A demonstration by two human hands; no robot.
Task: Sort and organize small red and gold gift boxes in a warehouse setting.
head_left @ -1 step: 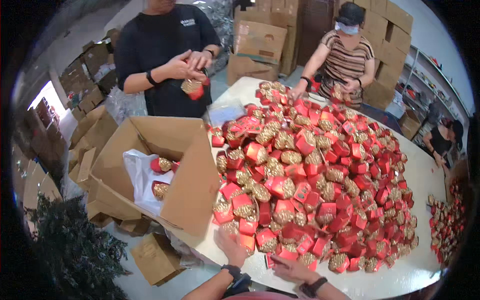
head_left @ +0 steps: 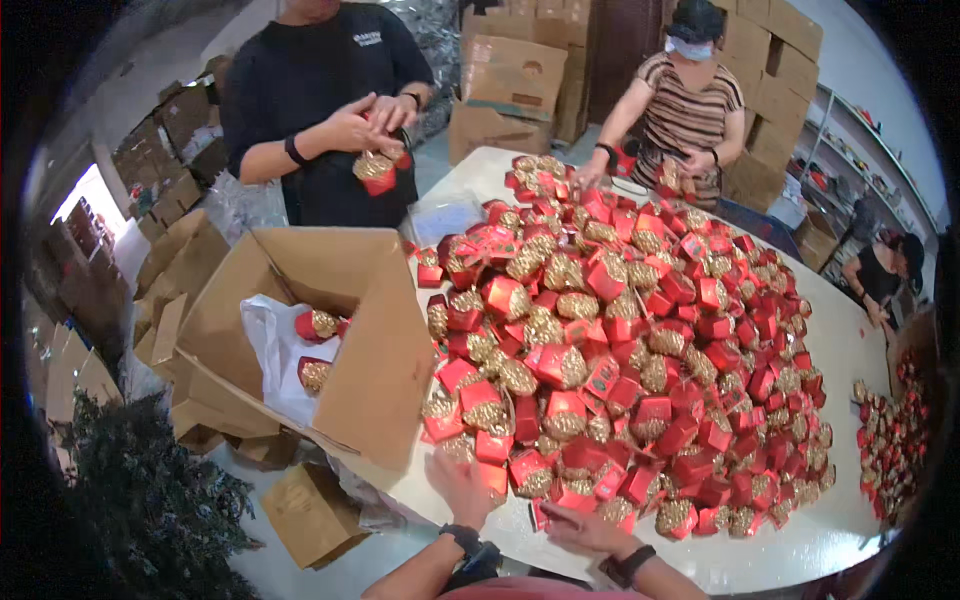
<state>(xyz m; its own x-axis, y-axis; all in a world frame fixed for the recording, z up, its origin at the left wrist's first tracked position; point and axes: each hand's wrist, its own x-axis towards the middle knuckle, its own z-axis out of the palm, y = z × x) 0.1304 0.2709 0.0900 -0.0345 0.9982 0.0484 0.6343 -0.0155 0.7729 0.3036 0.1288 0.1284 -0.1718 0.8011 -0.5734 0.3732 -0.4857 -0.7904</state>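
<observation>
Basically, left hand (head_left: 463,487) sits at the heap's near-left edge, fingers partly spread against red, box-shaped ornaments with crinkly gold tops (head_left: 565,410); blurred, can't tell if it grips one. Right hand (head_left: 588,531) is palm down to its right, fingers loosely stretched, tips beside a small red piece (head_left: 538,516); no grip visible. Heap covers much of the smooth white tabletop (head_left: 510,550). Left of it: brown cardboard carton (head_left: 392,370), flexible white plastic liner (head_left: 272,350), few ornaments inside. Far side: black-shirted co-worker (head_left: 325,110) holding an ornament; striped-top co-worker (head_left: 690,110), one hand at the heap.
</observation>
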